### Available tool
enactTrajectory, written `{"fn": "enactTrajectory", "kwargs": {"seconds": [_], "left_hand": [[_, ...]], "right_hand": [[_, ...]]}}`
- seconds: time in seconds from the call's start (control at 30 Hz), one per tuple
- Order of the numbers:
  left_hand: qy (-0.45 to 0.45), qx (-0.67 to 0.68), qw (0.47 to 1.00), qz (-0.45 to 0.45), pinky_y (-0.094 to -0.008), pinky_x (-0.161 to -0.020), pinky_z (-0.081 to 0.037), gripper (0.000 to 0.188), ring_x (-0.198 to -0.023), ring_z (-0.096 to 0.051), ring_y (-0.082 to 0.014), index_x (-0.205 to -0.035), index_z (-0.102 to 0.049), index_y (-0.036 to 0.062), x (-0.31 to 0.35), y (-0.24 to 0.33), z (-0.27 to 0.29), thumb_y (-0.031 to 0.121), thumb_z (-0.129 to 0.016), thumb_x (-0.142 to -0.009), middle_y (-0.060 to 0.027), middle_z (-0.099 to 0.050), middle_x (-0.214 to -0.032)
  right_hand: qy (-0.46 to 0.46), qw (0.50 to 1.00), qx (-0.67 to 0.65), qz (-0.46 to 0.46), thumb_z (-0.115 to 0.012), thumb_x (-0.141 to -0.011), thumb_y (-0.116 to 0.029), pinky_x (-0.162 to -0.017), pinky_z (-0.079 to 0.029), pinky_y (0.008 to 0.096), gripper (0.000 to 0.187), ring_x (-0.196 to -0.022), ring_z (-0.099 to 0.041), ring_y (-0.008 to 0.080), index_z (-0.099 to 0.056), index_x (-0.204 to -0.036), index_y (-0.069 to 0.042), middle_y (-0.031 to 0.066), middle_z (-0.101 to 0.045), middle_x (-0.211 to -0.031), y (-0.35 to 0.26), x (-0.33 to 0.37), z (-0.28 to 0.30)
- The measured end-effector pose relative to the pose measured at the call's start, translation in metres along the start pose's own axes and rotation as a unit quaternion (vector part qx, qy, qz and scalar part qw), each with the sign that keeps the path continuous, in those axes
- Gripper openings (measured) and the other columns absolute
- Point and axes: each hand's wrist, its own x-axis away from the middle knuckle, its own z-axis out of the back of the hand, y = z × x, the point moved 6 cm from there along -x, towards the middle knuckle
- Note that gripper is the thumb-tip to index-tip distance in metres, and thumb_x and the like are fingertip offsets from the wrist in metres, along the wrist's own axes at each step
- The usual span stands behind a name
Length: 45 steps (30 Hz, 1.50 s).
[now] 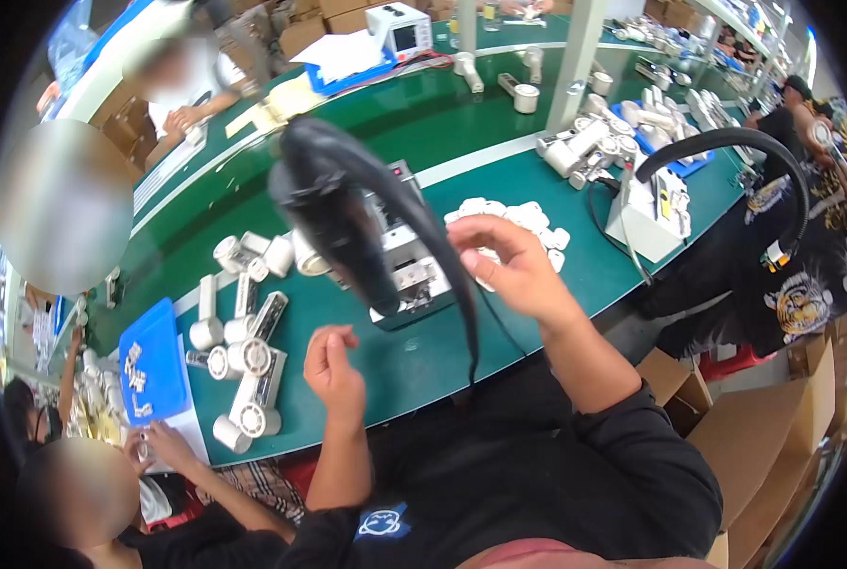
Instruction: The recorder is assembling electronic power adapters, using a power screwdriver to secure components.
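My left hand [335, 372] hovers over the near part of the green table, its fingers curled in and no object showing in them. My right hand [509, 264] reaches over a pile of small white plastic parts [529, 220], with thumb and bent fingers apart; whether it touches one is unclear. Between my hands stands a small metal bench fixture [418, 282]. A black power tool [333, 213] with a thick black cable hangs in front of the fixture and hides much of it. Left of the fixture lie several white cylindrical housings with handles [253, 356].
At the left, a blue tray [153, 365] holds small white parts beside a co-worker's hands [163, 446]. A white device [651, 213] with a curved black hose stands at the right, near piled white housings [589, 142]. Open cardboard boxes [765, 436] stand right of me.
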Motion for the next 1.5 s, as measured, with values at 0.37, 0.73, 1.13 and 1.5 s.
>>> {"fn": "enactTrajectory", "kwargs": {"seconds": [0.37,0.73,1.13,1.5], "left_hand": [[-0.119,-0.174,0.974,0.085,-0.0230,-0.051,-0.039,0.005,-0.058,-0.048,-0.0098,-0.082,-0.059,0.0009,0.028,-0.066,-0.008,0.004,-0.059,-0.078,-0.0052,-0.055,-0.068],[-0.193,-0.314,0.930,-0.023,-0.0322,-0.052,-0.038,0.003,-0.055,-0.048,-0.0219,-0.073,-0.059,0.0042,0.025,-0.056,-0.027,0.003,-0.062,-0.073,-0.0072,-0.048,-0.061],[-0.145,-0.188,0.968,0.075,-0.0268,-0.058,-0.044,0.009,-0.062,-0.053,-0.0146,-0.086,-0.062,0.0002,0.028,-0.071,-0.012,0.004,-0.060,-0.079,-0.0080,-0.060,-0.073],[-0.280,0.336,0.876,0.205,-0.0407,-0.098,-0.036,0.060,-0.117,-0.045,-0.0258,-0.132,-0.030,0.0028,0.079,-0.031,-0.080,0.021,-0.062,-0.085,-0.0142,-0.047,-0.124]], "right_hand": [[0.058,0.930,0.351,-0.091,-0.063,-0.079,-0.018,-0.067,-0.049,0.0303,0.024,-0.069,-0.061,0.0192,-0.060,-0.097,-0.002,0.0093,-0.063,-0.079,0.126,-0.135,0.152],[0.278,0.636,0.704,-0.153,-0.052,-0.082,-0.017,-0.080,-0.047,0.0418,0.025,-0.101,-0.049,0.0357,-0.058,-0.104,-0.009,0.0171,-0.046,-0.111,0.194,-0.227,0.266],[0.219,0.961,0.159,-0.051,-0.072,-0.069,-0.018,-0.078,-0.047,0.0295,0.053,-0.089,-0.059,0.0197,-0.054,-0.117,-0.004,0.0132,-0.059,-0.099,0.031,-0.127,0.165],[0.029,0.951,-0.157,-0.266,-0.066,-0.074,-0.012,-0.083,-0.048,0.0319,0.044,-0.095,-0.060,0.0196,-0.055,-0.113,0.004,0.0138,-0.061,-0.108,0.045,0.125,0.040]]}}
